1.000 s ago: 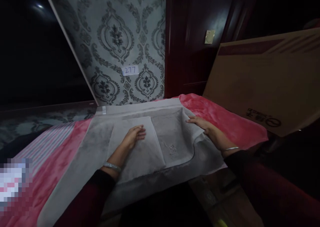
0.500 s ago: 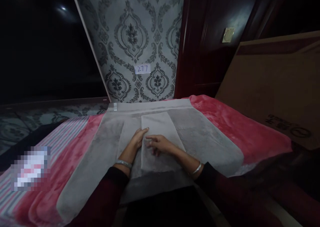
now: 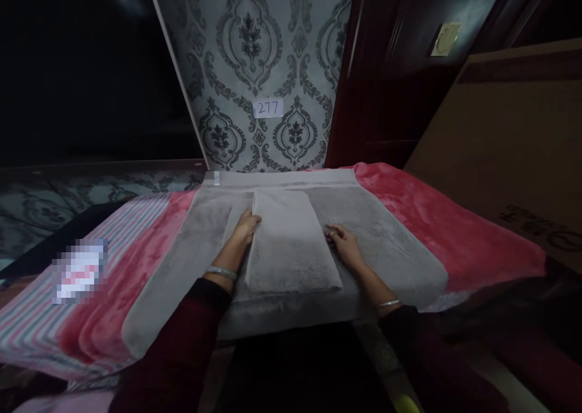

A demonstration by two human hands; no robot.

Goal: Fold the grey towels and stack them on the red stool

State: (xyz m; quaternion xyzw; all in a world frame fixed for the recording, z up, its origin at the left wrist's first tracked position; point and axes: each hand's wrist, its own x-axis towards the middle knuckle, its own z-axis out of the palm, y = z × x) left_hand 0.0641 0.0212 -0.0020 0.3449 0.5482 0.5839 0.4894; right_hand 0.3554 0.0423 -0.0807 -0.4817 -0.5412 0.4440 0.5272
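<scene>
A folded grey plush cloth [image 3: 291, 243] lies as a long rectangle on a larger spread grey plush cloth [image 3: 386, 237]. At its left edge my left hand [image 3: 247, 226] grips the fold, thumb on top and the other fingers hidden beneath the layers. My right hand [image 3: 344, 242] is beside the right edge, palm down and low over the spread cloth. Its index finger points toward the folded cloth and the other fingers bend loosely; I see nothing held in it. Whether its fingertips touch the edge is hard to make out.
A red plush blanket [image 3: 482, 237] and a striped cloth [image 3: 40, 307] lie under the grey one. A dark screen [image 3: 91, 79] stands at the left, a large cardboard box [image 3: 513, 140] at the right. Behind is a patterned wall with a paper label [image 3: 268, 108] reading 277.
My right hand has moved right, from over the folded cloth to beside its right edge. My left hand stays at the left edge, a little farther up. The view has shifted slightly.
</scene>
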